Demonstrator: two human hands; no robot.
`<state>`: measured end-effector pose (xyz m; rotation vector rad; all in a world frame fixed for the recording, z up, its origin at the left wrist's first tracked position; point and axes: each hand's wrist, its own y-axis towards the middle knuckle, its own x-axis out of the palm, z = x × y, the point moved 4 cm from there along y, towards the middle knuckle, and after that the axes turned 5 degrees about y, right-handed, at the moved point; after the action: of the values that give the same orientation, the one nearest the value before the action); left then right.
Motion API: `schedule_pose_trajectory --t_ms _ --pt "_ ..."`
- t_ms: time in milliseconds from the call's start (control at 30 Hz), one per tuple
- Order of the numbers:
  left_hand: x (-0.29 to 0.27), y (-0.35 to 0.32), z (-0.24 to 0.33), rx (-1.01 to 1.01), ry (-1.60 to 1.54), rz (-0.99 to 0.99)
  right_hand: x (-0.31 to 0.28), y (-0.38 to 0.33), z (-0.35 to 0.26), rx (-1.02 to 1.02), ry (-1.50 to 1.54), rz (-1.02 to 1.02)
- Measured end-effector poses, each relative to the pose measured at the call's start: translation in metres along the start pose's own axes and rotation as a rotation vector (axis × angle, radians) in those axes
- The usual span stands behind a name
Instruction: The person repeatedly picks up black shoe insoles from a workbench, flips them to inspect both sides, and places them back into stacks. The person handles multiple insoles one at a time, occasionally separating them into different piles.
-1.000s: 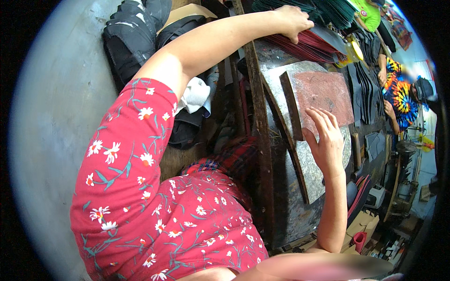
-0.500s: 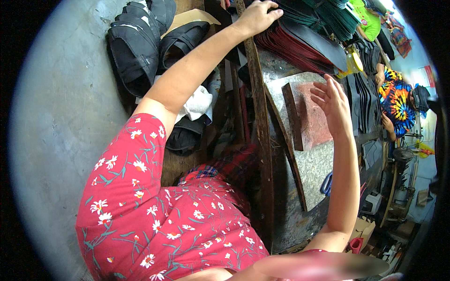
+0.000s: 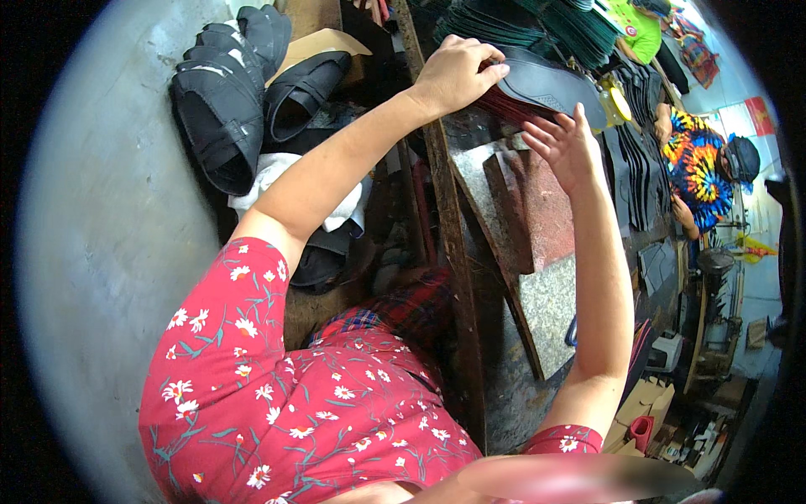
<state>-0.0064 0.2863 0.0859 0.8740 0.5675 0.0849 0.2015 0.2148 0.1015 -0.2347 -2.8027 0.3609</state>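
Sole now in the left grip, right grip raised toward it
The left grip (image 3: 457, 77), empty at the stack's near end half a second ago, now pinches the end of a dark grey sole (image 3: 550, 84), which shows lifted off the red-edged stack (image 3: 512, 107); the right grip (image 3: 569, 153), over the reddish block (image 3: 550, 210) one second ago, now stands spread near the sole's lower edge, contact unclear.

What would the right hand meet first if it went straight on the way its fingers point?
Probably the black sole-shaped sheet above the dark red stack; depth is unclear, so the right hand may already touch its edge.
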Motion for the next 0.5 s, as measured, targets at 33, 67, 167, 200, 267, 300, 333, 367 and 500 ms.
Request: schedule_pose_trajectory --t_ms 33,67,167,200,267,300,333,367,500 --pt "-0.002 -0.003 0.01 0.033 0.035 0.041 -0.002 0.003 0.003 0.006 0.018 0.025" --pt "-0.003 -0.006 0.018 0.044 0.066 0.037 -0.003 0.006 0.005 0.012 0.044 0.037" --pt "-0.006 -0.016 0.046 0.143 0.126 0.061 -0.007 0.013 0.011 -0.007 0.116 0.087" --pt "-0.006 -0.021 0.054 0.152 0.107 0.048 -0.009 0.012 0.011 -0.056 0.059 0.127" --pt "-0.01 -0.029 0.069 0.171 0.072 0.039 -0.013 0.005 0.007 -0.152 0.013 0.189" --pt "-0.012 -0.033 0.074 0.165 0.008 0.029 -0.015 -0.003 0.005 -0.204 0.014 0.204" --pt "-0.013 -0.037 0.076 0.09 -0.101 -0.021 -0.017 -0.014 0.002 -0.256 0.013 0.219" --pt "-0.012 -0.042 0.079 0.007 -0.21 -0.085 -0.019 -0.026 -0.001 -0.287 0.014 0.182" --pt "0.009 -0.071 0.089 -0.673 -1.132 -0.457 -0.025 -0.094 0.005 -0.245 0.008 0.029"
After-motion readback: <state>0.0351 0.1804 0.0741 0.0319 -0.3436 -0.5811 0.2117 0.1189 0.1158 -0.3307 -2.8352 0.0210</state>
